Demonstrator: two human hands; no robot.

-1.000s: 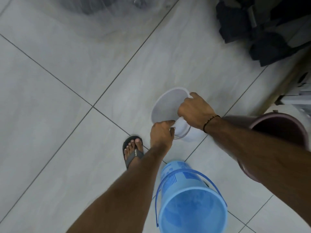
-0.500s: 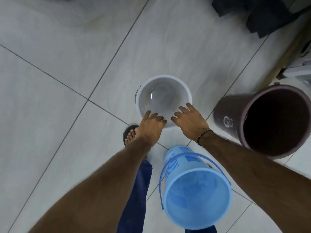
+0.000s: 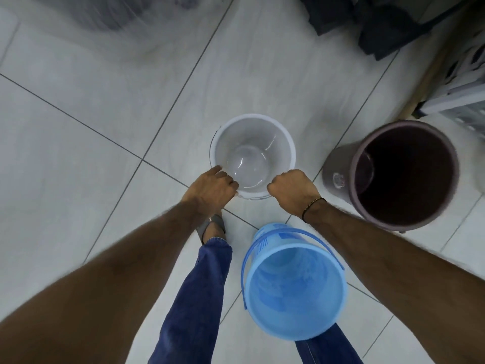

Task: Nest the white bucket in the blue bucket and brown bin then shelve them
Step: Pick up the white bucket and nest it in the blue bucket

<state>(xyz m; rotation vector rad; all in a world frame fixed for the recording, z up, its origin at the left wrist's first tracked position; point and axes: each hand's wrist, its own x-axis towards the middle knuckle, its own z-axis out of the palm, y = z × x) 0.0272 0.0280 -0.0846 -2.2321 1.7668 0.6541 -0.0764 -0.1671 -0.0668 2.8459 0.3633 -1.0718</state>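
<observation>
The white bucket (image 3: 253, 151) stands upright on the tiled floor, mouth up and empty. My left hand (image 3: 212, 187) grips its near rim on the left side. My right hand (image 3: 291, 191) is closed on the near rim on the right side. The blue bucket (image 3: 294, 287) with its blue handle stands upright just in front of my legs, empty. The brown bin (image 3: 393, 174) stands to the right of the white bucket, open and dark inside.
A dark pile of cloth or bags (image 3: 367, 22) lies at the top right. A grey slatted rack or basket (image 3: 462, 82) sits along the right edge behind the brown bin. My sandalled foot (image 3: 211, 227) is just below my left hand.
The white bucket went from tilted on its side to standing upright. Both hands, briefly flat at its near edge, have now closed on the rim.
</observation>
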